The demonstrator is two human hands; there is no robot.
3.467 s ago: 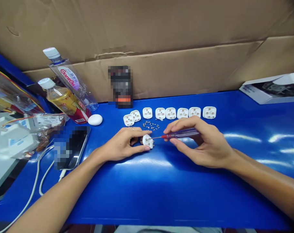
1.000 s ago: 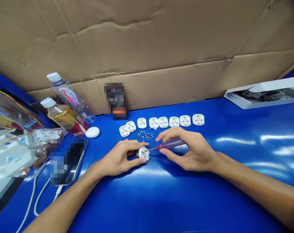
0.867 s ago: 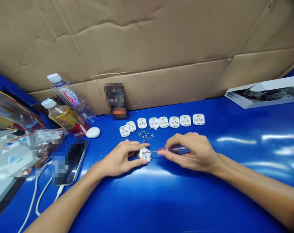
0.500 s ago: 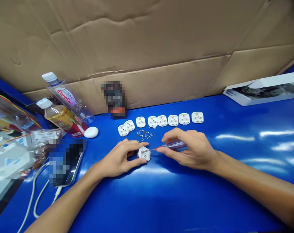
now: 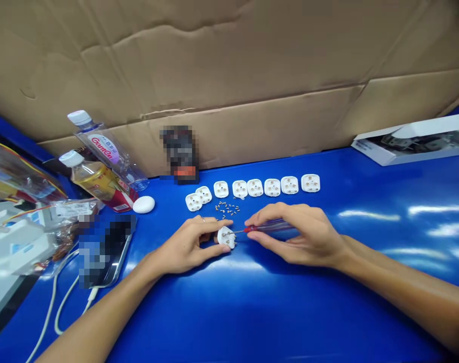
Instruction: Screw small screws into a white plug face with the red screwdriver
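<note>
Between its thumb and fingers my left hand (image 5: 191, 244) grips a white plug housing (image 5: 225, 237) low over the blue table, its inner face with metal parts turned towards the right. My right hand (image 5: 299, 234) is closed around a screwdriver (image 5: 277, 226) with a see-through, reddish-purple handle. The thin shaft points left, and its tip meets the metal parts inside the housing. Just beyond my left fingertips lies a scatter of small brass-coloured screws (image 5: 228, 208). Behind them several more white plug housings (image 5: 255, 187) form a row, open faces up.
Two bottles, one clear (image 5: 108, 146) and one with a yellow-red label (image 5: 101, 181), stand at left near a white oval case (image 5: 144, 204). A phone (image 5: 110, 252) with a white cable (image 5: 51, 302) lies closer. An open white box (image 5: 381, 151) sits far right, along the cardboard wall (image 5: 229, 60).
The fingers of my right hand have shifted slightly on the screwdriver, around its red collar. My left hand still holds the plug housing in nearly the same place. The whole view has shifted a little.
</note>
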